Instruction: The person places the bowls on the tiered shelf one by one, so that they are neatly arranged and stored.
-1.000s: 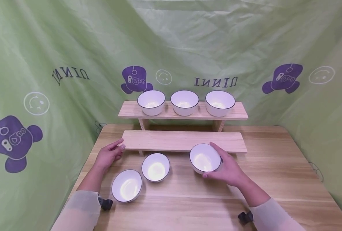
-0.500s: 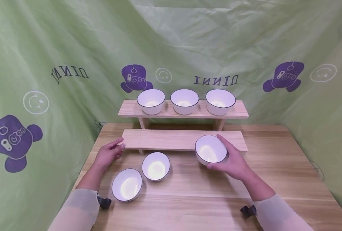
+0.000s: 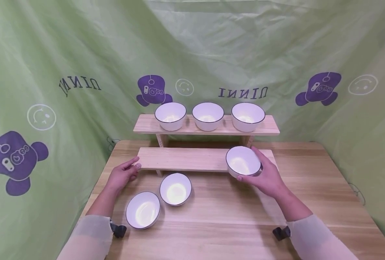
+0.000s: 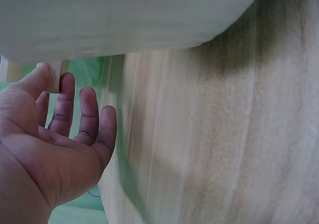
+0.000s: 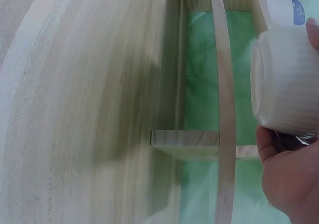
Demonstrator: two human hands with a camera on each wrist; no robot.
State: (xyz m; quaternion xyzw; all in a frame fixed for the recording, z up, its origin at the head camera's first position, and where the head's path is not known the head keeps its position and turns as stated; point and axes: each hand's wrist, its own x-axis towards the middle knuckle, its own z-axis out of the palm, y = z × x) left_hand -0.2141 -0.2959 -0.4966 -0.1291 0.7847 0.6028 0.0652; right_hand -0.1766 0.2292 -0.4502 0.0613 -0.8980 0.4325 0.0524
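Note:
My right hand [image 3: 268,177] grips a white bowl [image 3: 243,161] with a dark rim, thumb at the near side and fingers round the far side. The bowl overlaps the right part of the lower shelf board [image 3: 182,159] in the head view; the right wrist view shows its underside [image 5: 256,82] apart from the board's edge. My left hand [image 3: 122,176] holds the left end of that board between thumb and index finger, other fingers loosely bent. Close by on the table stand two more white bowls, one nearer the shelf [image 3: 175,189] and one nearer me [image 3: 143,210].
Along the upper shelf board [image 3: 187,126] stand three white bowls, left [image 3: 170,116], middle [image 3: 208,116] and right [image 3: 248,116]. The two-tier wooden stand is at the back of the wooden table [image 3: 211,231]. A green printed curtain [image 3: 192,43] hangs behind and at both sides.
My right hand has carried its bowl away from me and to the right, from in front of the lower shelf to over its right part. The left hand has stayed in place.

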